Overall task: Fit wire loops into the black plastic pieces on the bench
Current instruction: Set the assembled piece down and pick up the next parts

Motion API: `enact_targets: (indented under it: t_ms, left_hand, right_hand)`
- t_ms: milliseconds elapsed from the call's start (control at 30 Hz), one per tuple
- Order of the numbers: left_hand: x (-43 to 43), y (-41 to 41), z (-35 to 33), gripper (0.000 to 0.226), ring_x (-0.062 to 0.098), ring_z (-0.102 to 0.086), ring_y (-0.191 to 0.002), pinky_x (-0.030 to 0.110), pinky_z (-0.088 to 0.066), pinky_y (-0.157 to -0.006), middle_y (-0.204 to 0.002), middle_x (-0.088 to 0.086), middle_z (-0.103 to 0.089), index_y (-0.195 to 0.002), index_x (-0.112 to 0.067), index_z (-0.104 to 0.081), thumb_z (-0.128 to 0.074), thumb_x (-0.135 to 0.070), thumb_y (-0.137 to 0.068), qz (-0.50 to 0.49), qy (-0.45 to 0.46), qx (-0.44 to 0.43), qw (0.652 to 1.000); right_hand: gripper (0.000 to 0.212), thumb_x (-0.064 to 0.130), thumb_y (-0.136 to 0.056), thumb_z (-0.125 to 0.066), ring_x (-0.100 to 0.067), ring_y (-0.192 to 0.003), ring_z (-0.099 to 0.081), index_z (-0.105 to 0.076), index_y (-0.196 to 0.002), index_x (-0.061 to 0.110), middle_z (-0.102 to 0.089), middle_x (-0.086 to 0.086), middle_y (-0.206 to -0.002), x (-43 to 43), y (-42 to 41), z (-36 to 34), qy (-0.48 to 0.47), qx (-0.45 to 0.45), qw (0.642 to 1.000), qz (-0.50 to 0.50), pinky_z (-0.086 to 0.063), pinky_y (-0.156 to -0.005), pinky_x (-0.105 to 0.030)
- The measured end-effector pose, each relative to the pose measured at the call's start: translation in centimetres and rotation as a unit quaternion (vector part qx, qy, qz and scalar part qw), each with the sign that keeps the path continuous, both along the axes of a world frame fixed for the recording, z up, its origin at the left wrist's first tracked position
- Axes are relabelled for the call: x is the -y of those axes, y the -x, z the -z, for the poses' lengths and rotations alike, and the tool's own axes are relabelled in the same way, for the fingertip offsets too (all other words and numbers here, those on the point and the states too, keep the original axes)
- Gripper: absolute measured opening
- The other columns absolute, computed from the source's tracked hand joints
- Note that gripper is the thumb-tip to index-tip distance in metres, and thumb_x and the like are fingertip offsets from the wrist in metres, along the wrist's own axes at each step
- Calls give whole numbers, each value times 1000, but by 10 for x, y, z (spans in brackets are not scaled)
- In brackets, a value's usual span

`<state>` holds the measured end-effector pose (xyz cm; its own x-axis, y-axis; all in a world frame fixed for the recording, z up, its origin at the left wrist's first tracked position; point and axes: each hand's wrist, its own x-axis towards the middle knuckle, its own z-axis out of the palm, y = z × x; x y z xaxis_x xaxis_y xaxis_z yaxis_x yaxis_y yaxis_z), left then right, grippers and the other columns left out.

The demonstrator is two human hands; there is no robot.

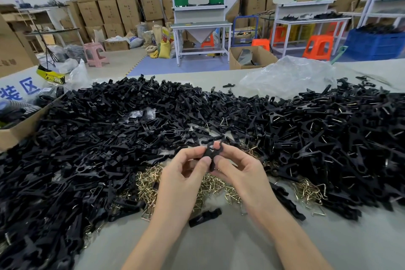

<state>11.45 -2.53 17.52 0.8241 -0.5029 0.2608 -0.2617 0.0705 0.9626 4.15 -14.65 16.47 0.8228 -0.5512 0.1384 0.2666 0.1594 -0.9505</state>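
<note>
Both hands meet over the middle of the bench and pinch one black plastic piece (212,153) between thumbs and fingertips. My left hand (183,174) grips its left side, my right hand (239,169) its right side. Whether a wire loop sits in the piece cannot be made out. Under the hands lies a heap of brass-coloured wire loops (151,184). A wide pile of black plastic pieces (98,138) covers the bench to the left and behind. To the right lie black pieces with wire loops in them (333,138).
A single black piece (205,217) lies on the bare grey bench (219,247) near the wrists. A cardboard box (19,129) stands at the left edge. Crumpled clear plastic (289,76) lies at the back right. Beyond are workbenches, stools and stacked cartons.
</note>
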Motion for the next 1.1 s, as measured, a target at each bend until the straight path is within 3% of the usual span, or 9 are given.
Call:
enact_targets:
  t_ms: [167, 333, 500, 667, 800, 867, 933, 1033, 1100]
  left_hand:
    - [-1, -2, 0, 15, 9, -72, -89, 14, -53, -77, -94, -4, -77, -104, -19, -71, -68, -9, -93, 8, 27, -29, 999]
    - [-2, -3, 1, 15, 8, -72, -87, 12, -52, -75, -92, -6, -77, -102, -23, -71, -69, -11, -93, 10, 8, -23, 1000]
    - [-3, -4, 3, 16, 9, -72, -85, 17, -54, -76, -90, -9, -76, -98, -30, -72, -69, -14, -93, 6, -21, 30, 999]
    - [-3, -4, 5, 29, 4, -66, -95, 11, -47, -77, -102, -18, -68, -101, -43, -68, -63, -15, -97, 1, -65, 124, 990]
    - [-6, -6, 6, 22, -1, -62, -102, 12, -46, -81, -110, -23, -63, -117, -39, -63, -56, -25, -101, -23, -115, 183, 976]
    - [-12, -10, 7, 26, -4, -59, -103, 14, -46, -82, -111, -25, -60, -125, -40, -54, -50, -41, -99, -51, -165, 220, 960]
    - [-18, -16, 6, 27, -3, -56, -101, 22, -45, -88, -106, -25, -58, -121, -39, -54, -48, -48, -96, -45, -230, 278, 932]
    - [-23, -21, 10, 40, 2, -44, -113, 29, -34, -103, -113, -25, -47, -121, -41, -58, -43, -64, -92, 11, -391, 370, 842]
    - [-23, -23, 14, 47, 7, -41, -120, 29, -30, -104, -118, -21, -42, -124, -42, -60, -42, -69, -90, 24, -447, 382, 808]
  right_hand:
    - [35, 1, -95, -65, -16, -102, -74, -80, -105, 31, -78, 0, -109, -2, 2, -3, 4, 9, 1000, -16, -58, -80, -21]
    - [31, 3, -94, -68, -21, -102, -74, -79, -108, 28, -77, -5, -109, -1, 3, -2, 19, 2, 1000, -20, -59, -82, -25]
    - [41, 3, -95, -66, -17, -101, -74, -80, -101, 41, -77, -2, -108, 1, 4, -4, 28, 0, 999, -38, -59, -80, -23]
    - [48, 0, -94, -65, -20, -96, -75, -73, -120, 40, -73, 1, -94, 4, 3, 2, 4, 9, 999, -47, -60, -82, -27]
    - [34, 1, -93, -67, -23, -93, -75, -75, -109, 29, -75, -2, -98, 6, 3, 3, 28, 21, 999, -42, -60, -81, -28]
    - [27, 2, -92, -67, -23, -90, -76, -74, -103, 26, -76, 2, -96, 9, 3, 2, 16, 26, 1000, -7, -60, -80, -25]
    - [23, 0, -93, -65, -23, -89, -76, -71, -104, 20, -77, 3, -94, 14, 3, 2, 0, 28, 999, 36, -59, -78, -23]
    - [25, -3, -94, -63, -25, -89, -76, -68, -108, 17, -76, 1, -89, 19, 4, 2, -22, 32, 996, 80, -59, -76, -22]
    - [25, -4, -94, -63, -24, -88, -76, -68, -109, 16, -75, 0, -89, 18, 5, 0, -26, 30, 995, 86, -59, -76, -21]
